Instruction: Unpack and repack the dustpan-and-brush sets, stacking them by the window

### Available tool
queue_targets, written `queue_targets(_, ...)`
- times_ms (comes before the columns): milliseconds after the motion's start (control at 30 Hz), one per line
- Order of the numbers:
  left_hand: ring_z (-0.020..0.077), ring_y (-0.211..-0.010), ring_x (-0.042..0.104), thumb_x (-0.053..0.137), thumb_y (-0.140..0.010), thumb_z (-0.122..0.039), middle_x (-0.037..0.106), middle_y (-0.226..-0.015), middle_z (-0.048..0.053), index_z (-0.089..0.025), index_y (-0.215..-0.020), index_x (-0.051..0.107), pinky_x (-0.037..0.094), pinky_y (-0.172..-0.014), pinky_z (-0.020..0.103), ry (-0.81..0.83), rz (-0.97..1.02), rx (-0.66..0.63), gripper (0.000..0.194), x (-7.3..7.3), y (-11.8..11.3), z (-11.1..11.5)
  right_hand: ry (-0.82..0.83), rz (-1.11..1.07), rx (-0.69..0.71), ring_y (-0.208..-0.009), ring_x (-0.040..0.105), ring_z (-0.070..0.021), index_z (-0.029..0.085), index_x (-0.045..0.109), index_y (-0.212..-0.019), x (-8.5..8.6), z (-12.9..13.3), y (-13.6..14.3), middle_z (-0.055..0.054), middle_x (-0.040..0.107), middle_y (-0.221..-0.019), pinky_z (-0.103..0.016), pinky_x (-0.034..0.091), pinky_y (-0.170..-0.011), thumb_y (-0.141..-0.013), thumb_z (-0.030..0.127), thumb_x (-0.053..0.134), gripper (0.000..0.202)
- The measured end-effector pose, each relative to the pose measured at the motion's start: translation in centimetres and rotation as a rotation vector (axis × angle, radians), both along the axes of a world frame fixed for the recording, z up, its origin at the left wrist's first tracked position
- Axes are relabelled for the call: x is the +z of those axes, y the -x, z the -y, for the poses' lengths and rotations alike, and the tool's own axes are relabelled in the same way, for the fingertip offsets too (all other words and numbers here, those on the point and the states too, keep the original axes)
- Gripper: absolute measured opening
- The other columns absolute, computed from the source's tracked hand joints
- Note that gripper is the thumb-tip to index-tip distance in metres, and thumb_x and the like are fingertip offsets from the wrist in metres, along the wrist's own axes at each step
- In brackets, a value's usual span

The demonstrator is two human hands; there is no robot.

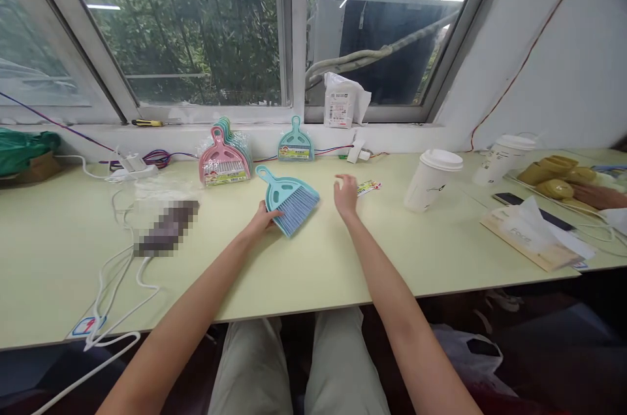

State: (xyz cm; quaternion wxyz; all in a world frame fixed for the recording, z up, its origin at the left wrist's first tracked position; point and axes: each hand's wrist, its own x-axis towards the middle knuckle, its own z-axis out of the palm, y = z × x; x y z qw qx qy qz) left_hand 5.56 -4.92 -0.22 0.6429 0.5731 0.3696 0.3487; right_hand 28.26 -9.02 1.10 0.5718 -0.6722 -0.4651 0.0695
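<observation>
A teal dustpan with a blue-grey bristled brush (296, 211) nested in it is tilted above the table's middle. My left hand (266, 215) grips its lower left edge, thumb over the bristles. My right hand (345, 193) is to the right of the dustpan, apart from it, with its fingers bent; whether anything is between them is hidden. Just beyond that hand lies a colourful label card (368, 187). Near the wall stand a wrapped teal dustpan set (295, 144) and a stack of wrapped sets with a pink one (223, 160) in front.
Two white lidded cups (431, 183) stand at the right, near a tissue pack (529, 238), a phone and yellow gloves (553, 178). White cables (105, 291) and a blurred dark object (169, 229) lie left. A power strip (132, 166) sits by the wall.
</observation>
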Motion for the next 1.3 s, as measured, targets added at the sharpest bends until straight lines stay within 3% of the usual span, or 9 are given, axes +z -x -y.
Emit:
queue_targets(100, 0.0221, -0.098, 0.064, 0.077, -0.066, -0.037, 0.063, -0.111, 0.007, -0.024, -0.11, 0.051, 0.056, -0.079, 0.034, 0.052, 0.049, 0.034, 0.053, 0.3, 1.2, -1.9, 0.232, 0.32, -0.337, -0.138, 0.027, -0.0312, 0.013, 0.053, -0.127, -1.2, 1.0, -5.0, -0.02, 0.038, -0.144, -0.056, 0.025, -0.109, -0.087, 0.026, 0.048, 0.042)
queue_targets(200, 0.0233, -0.096, 0.065, 0.068, -0.072, -0.054, 0.066, -0.104, 0.006, -0.026, -0.106, 0.056, 0.055, -0.077, 0.033, 0.12, 0.092, 0.16, 0.046, 0.3, 2.4, -3.7, 0.528, 0.398, -0.251, -0.136, 0.029, -0.0333, 0.014, 0.057, -0.122, -2.2, 1.4, -7.5, -0.019, 0.044, -0.141, -0.066, 0.013, -0.106, -0.09, 0.033, 0.048, 0.038)
queue_targets(333, 0.0259, -0.102, 0.063, 0.067, -0.07, -0.057, 0.066, -0.107, 0.006, -0.027, -0.103, 0.058, 0.054, -0.082, 0.037, 0.129, 0.107, 0.305, 0.046, -0.2, 3.3, -5.6, 0.49, 0.418, 0.088, -0.107, 0.056, -0.0227, 0.019, 0.067, -0.091, -2.3, 0.5, -6.1, -0.008, 0.066, -0.112, -0.05, 0.028, -0.104, -0.092, 0.039, 0.043, 0.031)
queue_targets(400, 0.0269, -0.103, 0.063, 0.067, -0.068, -0.059, 0.066, -0.105, 0.007, -0.027, -0.104, 0.057, 0.053, -0.084, 0.039, 0.086, 0.099, 0.332, 0.049, -0.6, 3.7, -6.3, 0.439, 0.395, 0.18, -0.094, 0.06, -0.0193, 0.019, 0.066, -0.091, -2.0, 0.1, -4.2, -0.006, 0.069, -0.1, -0.038, 0.037, -0.095, -0.091, 0.04, 0.045, 0.03)
queue_targets(533, 0.0273, -0.099, 0.064, 0.065, -0.067, -0.063, 0.067, -0.1, 0.006, -0.028, -0.108, 0.056, 0.053, -0.083, 0.041, 0.014, 0.078, 0.325, 0.054, -1.2, 4.0, -7.1, 0.435, 0.489, 0.139, -0.106, 0.055, -0.0235, 0.024, 0.059, -0.117, -2.0, 0.1, -0.6, -0.006, 0.064, -0.112, -0.039, 0.036, -0.092, -0.083, 0.035, 0.06, 0.036)
queue_targets(700, 0.0251, -0.098, 0.065, 0.065, -0.069, -0.06, 0.066, -0.105, 0.006, -0.027, -0.109, 0.057, 0.053, -0.083, 0.039, 0.058, 0.092, 0.352, 0.053, -1.3, 3.8, -7.2, 0.402, 0.666, 0.167, -0.112, 0.051, -0.0231, 0.028, 0.066, -0.107, -1.8, 0.8, 1.1, -0.005, 0.062, -0.118, -0.046, 0.023, -0.104, -0.09, 0.023, 0.049, 0.024)
queue_targets(967, 0.0239, -0.097, 0.065, 0.067, -0.073, -0.056, 0.067, -0.106, 0.007, -0.026, -0.114, 0.056, 0.055, -0.079, 0.037, 0.09, 0.119, 0.378, 0.052, -0.7, 3.6, -6.2, 0.536, 0.681, 0.055, -0.11, 0.051, -0.0284, 0.023, 0.068, -0.104, -0.1, 1.4, 0.4, -0.011, 0.063, -0.115, -0.045, 0.032, -0.092, -0.08, 0.038, 0.067, 0.029)
queue_targets(1100, 0.0227, -0.097, 0.064, 0.066, -0.077, -0.053, 0.065, -0.11, 0.007, -0.026, -0.117, 0.055, 0.055, -0.075, 0.034, 0.092, 0.104, 0.387, 0.05, -0.4, 3.5, -5.9, 0.667, 0.513, -0.065, -0.11, 0.052, -0.0307, 0.016, 0.067, -0.104, -1.0, 1.3, -1.9, -0.017, 0.06, -0.117, -0.042, 0.041, -0.085, -0.073, 0.035, 0.073, 0.037)
queue_targets(1300, 0.0216, -0.099, 0.064, 0.066, -0.078, -0.047, 0.064, -0.116, 0.006, -0.027, -0.117, 0.054, 0.056, -0.075, 0.033, 0.071, 0.106, 0.35, 0.045, -0.3, 3.4, -5.6, 0.624, 0.169, 0.122, -0.084, 0.061, -0.0176, 0.017, 0.065, -0.078, -1.3, 1.2, -4.2, -0.006, 0.068, -0.088, -0.028, 0.046, -0.075, -0.063, 0.02, 0.075, 0.018)
